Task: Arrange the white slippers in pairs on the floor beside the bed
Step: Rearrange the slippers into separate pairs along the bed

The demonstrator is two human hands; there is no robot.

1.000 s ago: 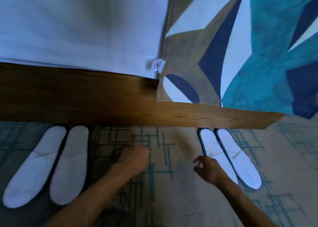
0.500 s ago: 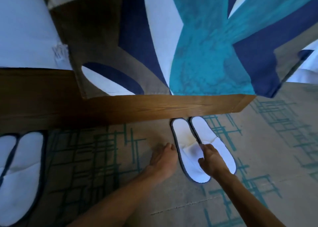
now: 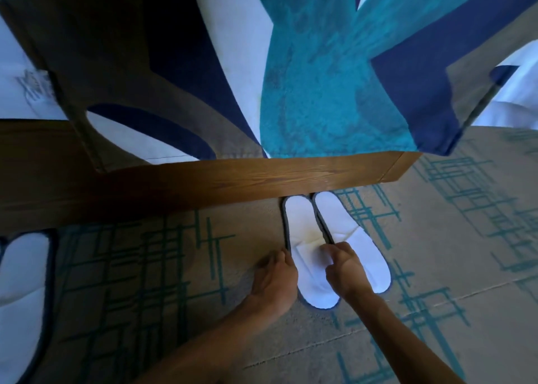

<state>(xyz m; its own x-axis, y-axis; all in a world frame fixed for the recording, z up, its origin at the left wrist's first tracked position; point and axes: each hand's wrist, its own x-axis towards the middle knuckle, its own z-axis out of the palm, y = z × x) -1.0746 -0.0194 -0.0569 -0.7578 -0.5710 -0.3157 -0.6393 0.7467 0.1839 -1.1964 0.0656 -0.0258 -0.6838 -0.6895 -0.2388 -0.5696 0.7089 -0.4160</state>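
- Patterned bedspread [image 3: 320, 77], teal/navy/white/grey-brown shapes, fills top of view & hangs over bed edge; white sheet [image 3: 17, 92] shows at far left, more white at far right.
- Beige carpet [image 3: 436, 267] w/ teal crosshatch lines covers the floor across bottom half.
- Wood bed frame [image 3: 203, 179] runs left-right across middle, corner at right, just beyond the slippers.
- Far-left slipper [image 3: 20, 296], white w/ dark trim, cut off by frame edge, well apart from the hands; can't tell if its mate sits beside it.
- Left slipper of pair [image 3: 308, 255], white, dark edging, on carpet w/ one end touching/just under the bed frame; other end points toward the person.
- Right slipper of pair [image 3: 358, 246] lies just beside it, sides touching along their length, angled slightly rightward at near end.
- Left hand [image 3: 273, 278] on carpet against outer edge of left slipper, fingertips curled onto its rim – grip looks like a light pinch on the edge.
- Right hand [image 3: 343, 270] on top of the pair at the seam btwn them, fingers curled, grip pinching inner edge of left slipper; exact contact partly hidden by knuckles.
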